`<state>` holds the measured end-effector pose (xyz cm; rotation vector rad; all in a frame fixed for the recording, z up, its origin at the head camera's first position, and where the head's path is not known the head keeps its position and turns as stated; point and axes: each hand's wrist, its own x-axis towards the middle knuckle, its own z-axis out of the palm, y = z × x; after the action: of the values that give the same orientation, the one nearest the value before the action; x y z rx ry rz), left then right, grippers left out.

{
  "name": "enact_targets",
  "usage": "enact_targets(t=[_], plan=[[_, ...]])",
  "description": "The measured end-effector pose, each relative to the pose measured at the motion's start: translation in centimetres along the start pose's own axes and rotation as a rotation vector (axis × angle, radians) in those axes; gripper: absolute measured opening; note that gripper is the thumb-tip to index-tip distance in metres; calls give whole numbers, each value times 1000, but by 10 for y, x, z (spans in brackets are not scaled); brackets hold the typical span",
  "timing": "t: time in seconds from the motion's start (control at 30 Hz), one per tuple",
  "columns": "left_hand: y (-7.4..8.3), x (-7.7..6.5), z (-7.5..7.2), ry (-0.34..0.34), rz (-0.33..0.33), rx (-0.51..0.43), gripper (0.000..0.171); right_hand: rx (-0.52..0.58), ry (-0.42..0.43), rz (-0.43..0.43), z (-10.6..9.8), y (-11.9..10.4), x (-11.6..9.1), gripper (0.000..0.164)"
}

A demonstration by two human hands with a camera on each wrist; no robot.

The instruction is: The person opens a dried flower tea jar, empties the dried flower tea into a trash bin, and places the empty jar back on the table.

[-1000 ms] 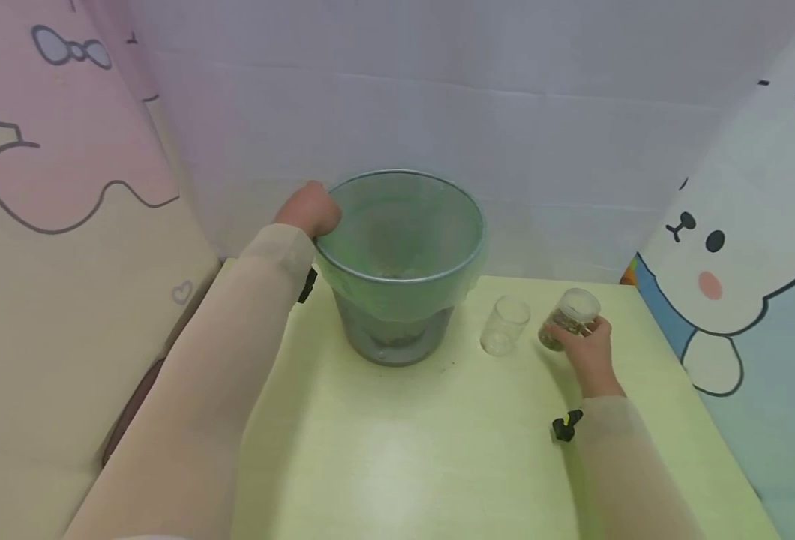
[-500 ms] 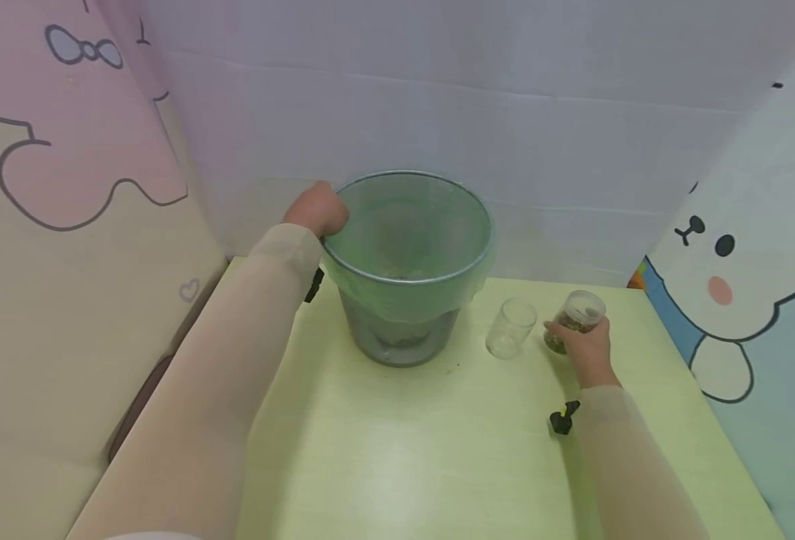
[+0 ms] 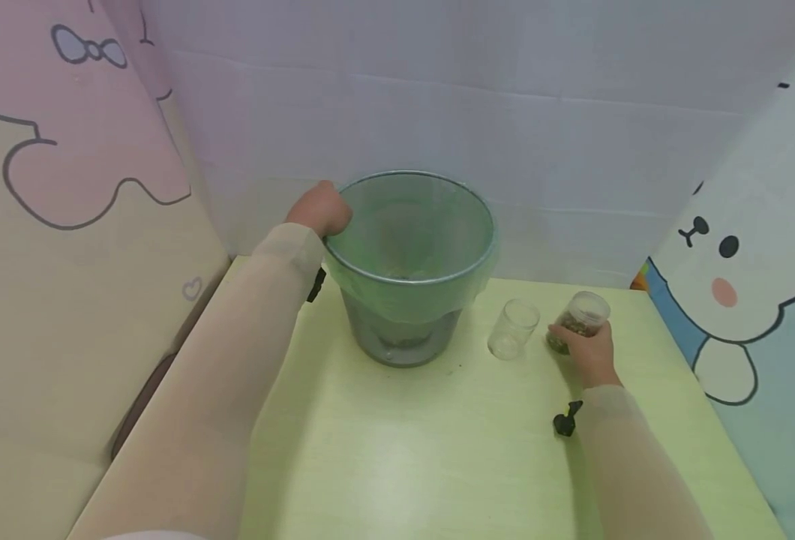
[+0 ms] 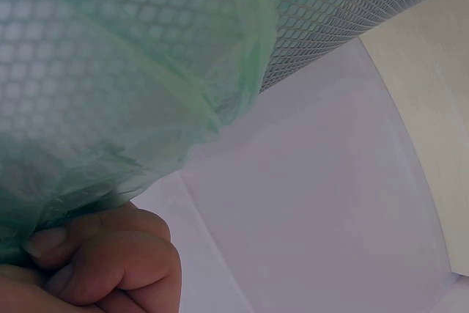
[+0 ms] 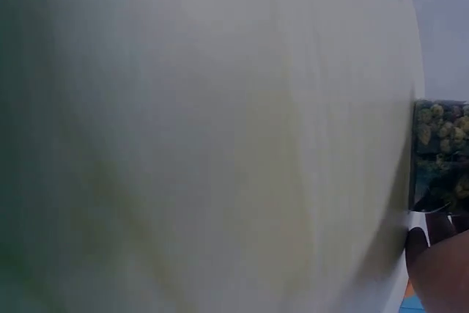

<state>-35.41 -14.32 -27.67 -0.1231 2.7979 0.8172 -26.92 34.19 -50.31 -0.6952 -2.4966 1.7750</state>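
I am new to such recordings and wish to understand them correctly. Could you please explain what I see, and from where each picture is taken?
There is no machine: a person works bare-handed. The wide view comes from a camera worn on the head, looking forward and down. The other two come from cameras worn on the left and right wrist.

On the pale yellow-green table stands a grey mesh bin, lined with a green bag folded over its rim. To its right is a clear container. The left hand grips the bag near the rim. The right hand holds a transparent jar with small, greenish-brown pieces inside; what they are, I cannot tell.
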Motion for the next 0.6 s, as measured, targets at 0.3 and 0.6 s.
enact_targets(t=[0.3, 0.6], plan=[[-2, -8, -5, 2, 17, 1, 64, 54, -23, -77, 1, 5, 9, 111], [-7, -10, -9, -6, 0, -2, 64, 52, -46, -70, 8, 5, 13, 109]])
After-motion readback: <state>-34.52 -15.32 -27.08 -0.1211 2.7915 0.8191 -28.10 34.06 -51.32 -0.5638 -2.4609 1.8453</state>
